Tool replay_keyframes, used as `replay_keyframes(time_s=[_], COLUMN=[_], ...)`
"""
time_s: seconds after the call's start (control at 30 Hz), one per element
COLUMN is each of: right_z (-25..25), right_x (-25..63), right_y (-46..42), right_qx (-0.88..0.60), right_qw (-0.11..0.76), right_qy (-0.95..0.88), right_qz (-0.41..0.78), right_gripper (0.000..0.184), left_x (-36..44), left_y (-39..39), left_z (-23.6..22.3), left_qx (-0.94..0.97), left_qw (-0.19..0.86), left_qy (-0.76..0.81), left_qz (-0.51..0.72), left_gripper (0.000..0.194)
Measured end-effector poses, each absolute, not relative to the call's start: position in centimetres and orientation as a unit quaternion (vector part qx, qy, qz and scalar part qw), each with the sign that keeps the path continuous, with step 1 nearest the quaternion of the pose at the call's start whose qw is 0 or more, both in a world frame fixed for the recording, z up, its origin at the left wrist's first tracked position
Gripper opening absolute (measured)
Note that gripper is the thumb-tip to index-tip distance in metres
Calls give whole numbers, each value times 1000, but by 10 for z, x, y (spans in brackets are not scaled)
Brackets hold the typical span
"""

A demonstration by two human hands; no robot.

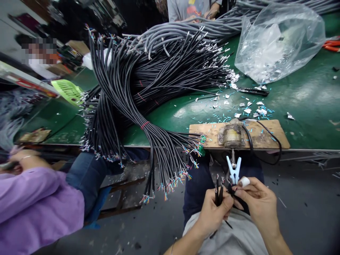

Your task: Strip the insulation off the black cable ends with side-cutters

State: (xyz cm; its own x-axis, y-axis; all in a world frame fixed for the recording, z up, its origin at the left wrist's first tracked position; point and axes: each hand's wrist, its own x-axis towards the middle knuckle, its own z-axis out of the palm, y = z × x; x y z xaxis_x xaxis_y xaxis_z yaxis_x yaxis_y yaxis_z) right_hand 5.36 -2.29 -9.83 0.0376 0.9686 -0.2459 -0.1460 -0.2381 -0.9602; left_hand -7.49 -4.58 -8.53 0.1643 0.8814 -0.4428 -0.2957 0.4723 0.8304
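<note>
My left hand (215, 209) is closed around a few short black cables (219, 194), their stripped ends pointing up. My right hand (259, 202), with a white wrap (244, 181) on one finger, pinches dark material close beside the left; what exactly lies between its fingertips is hard to make out. Just above both hands, a light blue clothespin (234, 171) hangs at a metal rod (233, 157). That rod juts from a stained block (232, 134) fixed on a wooden board (273, 132) at the table edge.
Bundles of black cables (159, 78) cover the green table (305, 131), one overhanging the front edge. Grey cables (183, 30) lie behind. A clear plastic bag (281, 46), foil scraps and a dark tool (252, 91) sit right. A purple-sleeved person (39, 209) sits left; another person (193, 10) is opposite.
</note>
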Motion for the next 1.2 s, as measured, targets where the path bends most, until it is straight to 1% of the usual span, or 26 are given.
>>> replay_keyframes(time_s=[0.1, 0.17, 0.23, 0.33, 0.4, 0.47, 0.53, 0.6, 0.67, 0.77, 0.87, 1.07, 1.2], right_z=[-100, -100, -99, -95, -89, -84, -81, -79, -78, -78, -79, -75, -78], right_x=[47, 46, 48, 56, 61, 66, 69, 68, 63, 50, 39, 36, 37], right_y=[-30, -33, -31, -22, -14, -4, 7, 19, 30, 40, 44, 47, 46], right_qx=[-540, -512, -481, -434, -410, -405, -404, -391, -364, -305, -269, -257, -250], right_qw=[543, 573, 569, 513, 471, 441, 421, 421, 426, 422, 423, 428, 414], right_qy=[-430, -461, -457, -408, -374, -349, -340, -336, -319, -283, -259, -243, -231], right_qz=[478, 444, 485, 618, 685, 721, 737, 746, 764, 805, 826, 832, 844], right_gripper=[21, 25, 25, 17, 15, 18, 22, 23, 25, 35, 36, 29, 32], left_x=[-73, -72, -74, -80, -85, -89, -91, -92, -92, -91, -90, -87, -85], left_y=[-47, -47, -46, -39, -33, -28, -25, -24, -24, -22, -20, -17, -18], left_z=[-85, -86, -87, -85, -79, -71, -63, -56, -51, -48, -49, -53, -55], left_qx=[273, 242, 243, 314, 367, 405, 431, 453, 467, 474, 473, 468, 463], left_qw=[706, 700, 675, 618, 591, 571, 546, 517, 486, 441, 414, 427, 450], left_qy=[499, 519, 535, 529, 514, 506, 506, 506, 507, 519, 532, 532, 519], left_qz=[422, 428, 446, 488, 502, 504, 509, 522, 537, 558, 567, 562, 561], left_gripper=[53, 51, 50, 46, 38, 28, 20, 15, 12, 8, 7, 5, 5])
